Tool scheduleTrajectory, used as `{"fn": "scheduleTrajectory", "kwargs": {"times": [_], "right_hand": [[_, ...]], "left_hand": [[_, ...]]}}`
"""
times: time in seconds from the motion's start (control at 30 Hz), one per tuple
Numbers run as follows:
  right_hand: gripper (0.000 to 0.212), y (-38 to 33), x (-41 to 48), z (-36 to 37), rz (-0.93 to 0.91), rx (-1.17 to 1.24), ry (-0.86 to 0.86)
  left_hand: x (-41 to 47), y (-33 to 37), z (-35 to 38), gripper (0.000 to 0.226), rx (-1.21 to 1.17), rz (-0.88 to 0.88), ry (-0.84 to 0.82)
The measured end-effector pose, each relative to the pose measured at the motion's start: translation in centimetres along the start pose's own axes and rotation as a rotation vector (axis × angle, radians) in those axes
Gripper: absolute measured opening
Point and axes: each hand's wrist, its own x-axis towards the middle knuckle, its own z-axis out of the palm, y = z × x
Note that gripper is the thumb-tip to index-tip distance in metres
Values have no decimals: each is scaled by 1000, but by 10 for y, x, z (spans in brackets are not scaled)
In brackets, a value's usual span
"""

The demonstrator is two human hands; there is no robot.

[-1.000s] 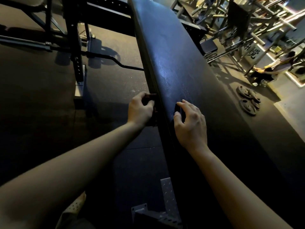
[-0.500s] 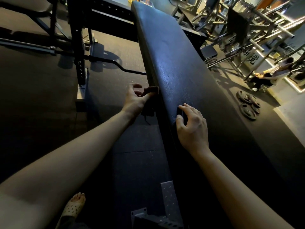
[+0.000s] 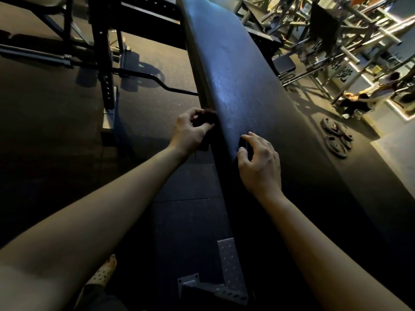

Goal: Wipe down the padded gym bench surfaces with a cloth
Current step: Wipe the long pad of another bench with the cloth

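L hand (image 3: 190, 131) has curled its fingers back over the cloth (image 3: 205, 116), pinching it against the bench (image 3: 235, 75) pad's left edge, at 11 o'clock of R hand (image 3: 260, 162). R fingertips rest bent on pad; can't tell if they pinch anything.

1. Dark rubber floor (image 3: 56, 142), dimly lit, with long shadows.
2. Left of the surface (image 3: 235, 70), a black rack upright (image 3: 104, 63) and a bent bar (image 3: 143, 75) lying on the floor.
3. Beyond the right edge, weight plates (image 3: 336, 140) on the floor, steel machine frames (image 3: 336, 37), brighter pale flooring (image 3: 395, 158).
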Motion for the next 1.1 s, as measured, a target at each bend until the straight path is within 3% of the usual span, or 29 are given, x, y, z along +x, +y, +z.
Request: {"fn": "scheduleTrajectory", "kwargs": {"times": [0.47, 0.77, 1.1], "right_hand": [[38, -4, -2, -6, -14, 14, -50], [33, 0, -14, -35, -38, 83, -149], [32, 26, -122, -82, -47, 92, -105]], "left_hand": [[-74, -16, -23, 29, -355, -154, -518], [-171, -12, -17, 33, -389, -200, -553], [-265, -1, -10, 26, -356, -269, -534]]}}
